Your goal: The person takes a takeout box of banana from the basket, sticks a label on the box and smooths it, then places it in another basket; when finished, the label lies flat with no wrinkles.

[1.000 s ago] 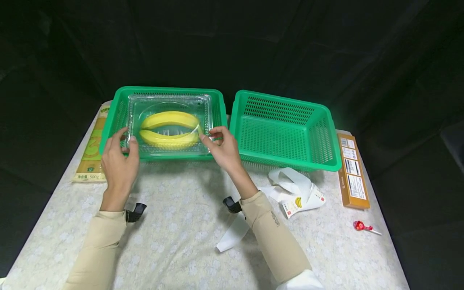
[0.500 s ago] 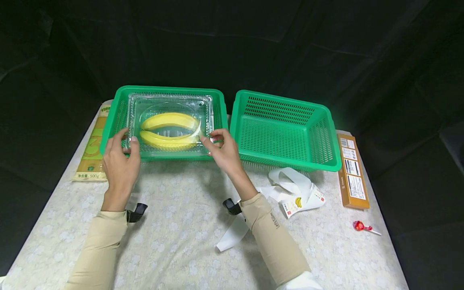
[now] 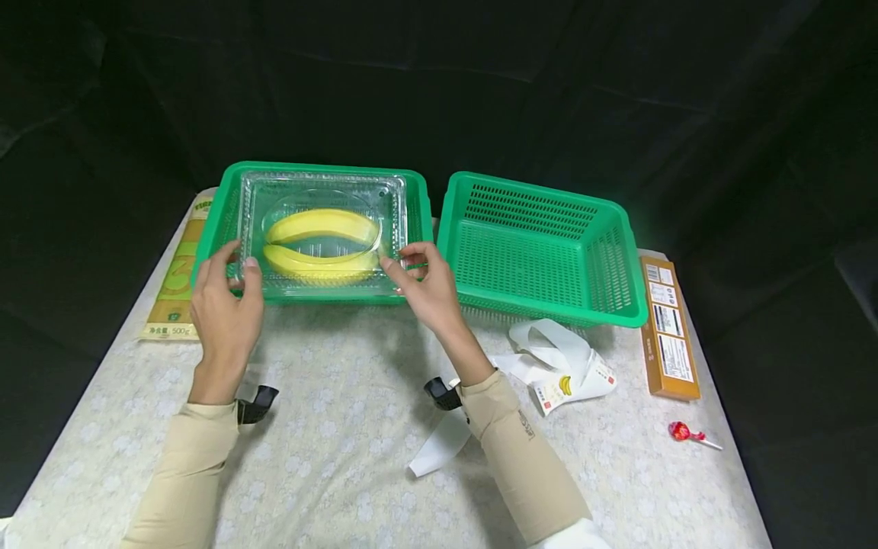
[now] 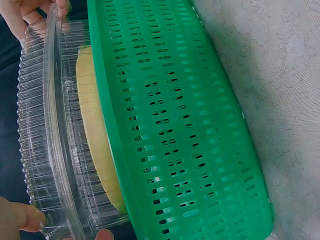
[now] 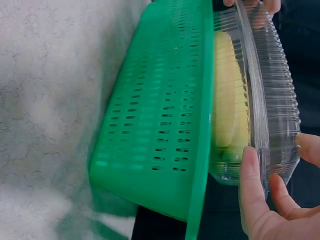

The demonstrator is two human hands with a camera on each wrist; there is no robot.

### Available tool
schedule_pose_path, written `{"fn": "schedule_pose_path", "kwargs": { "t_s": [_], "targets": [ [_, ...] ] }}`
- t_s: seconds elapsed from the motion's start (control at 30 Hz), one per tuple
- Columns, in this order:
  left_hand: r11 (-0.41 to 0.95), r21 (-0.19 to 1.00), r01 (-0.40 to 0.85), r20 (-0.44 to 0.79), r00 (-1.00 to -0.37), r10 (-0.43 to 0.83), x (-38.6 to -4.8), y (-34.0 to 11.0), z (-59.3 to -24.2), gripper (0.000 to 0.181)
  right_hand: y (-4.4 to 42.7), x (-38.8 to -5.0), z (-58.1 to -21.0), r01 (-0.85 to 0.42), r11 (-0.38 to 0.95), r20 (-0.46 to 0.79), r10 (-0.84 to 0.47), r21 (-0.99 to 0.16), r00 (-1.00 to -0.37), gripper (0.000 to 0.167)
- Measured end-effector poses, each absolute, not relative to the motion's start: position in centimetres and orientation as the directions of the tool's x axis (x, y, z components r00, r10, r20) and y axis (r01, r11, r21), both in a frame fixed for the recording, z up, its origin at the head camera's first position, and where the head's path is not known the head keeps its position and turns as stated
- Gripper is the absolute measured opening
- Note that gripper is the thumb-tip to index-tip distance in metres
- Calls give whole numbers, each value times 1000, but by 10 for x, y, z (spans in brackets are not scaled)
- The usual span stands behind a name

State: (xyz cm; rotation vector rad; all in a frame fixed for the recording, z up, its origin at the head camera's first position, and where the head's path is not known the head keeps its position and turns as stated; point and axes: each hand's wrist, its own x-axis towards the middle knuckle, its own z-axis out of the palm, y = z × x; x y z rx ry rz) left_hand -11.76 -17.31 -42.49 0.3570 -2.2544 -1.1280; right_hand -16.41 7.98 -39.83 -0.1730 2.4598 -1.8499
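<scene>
A clear plastic clamshell container (image 3: 392,200), lid down, holds two yellow bananas (image 3: 322,223). My left hand (image 3: 228,305) grips its near left corner, and my right hand (image 3: 428,288) pinches the near right corner between thumb and fingers. Under the container is the left green basket (image 3: 418,183). Seen from the right wrist, the container's rim (image 5: 255,95) is above the basket's rim, with its lower part inside the basket. Whether its underside touches the basket floor is hidden.
A second green basket (image 3: 521,255) stands to the right. A yellow 500 g packet (image 3: 171,297) lies left, partly under the first basket. An orange box (image 3: 671,328), a lollipop (image 3: 680,431) and a white printed paper strip (image 3: 562,374) lie on the right half of the table.
The container's far edge has shifted slightly up in the head view and its right edge slightly right. Both hands keep their hold and have barely moved.
</scene>
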Motion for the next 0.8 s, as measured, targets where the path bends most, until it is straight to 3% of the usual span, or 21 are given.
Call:
{"fn": "schedule_pose_path", "kwargs": {
  "t_s": [0.8],
  "targets": [
    [596, 802, 40, 394, -785, -478, -115, -171, -423, 41, 82, -159, -401, -18, 233, -14, -134, -972, -991, 41]
  ]
}}
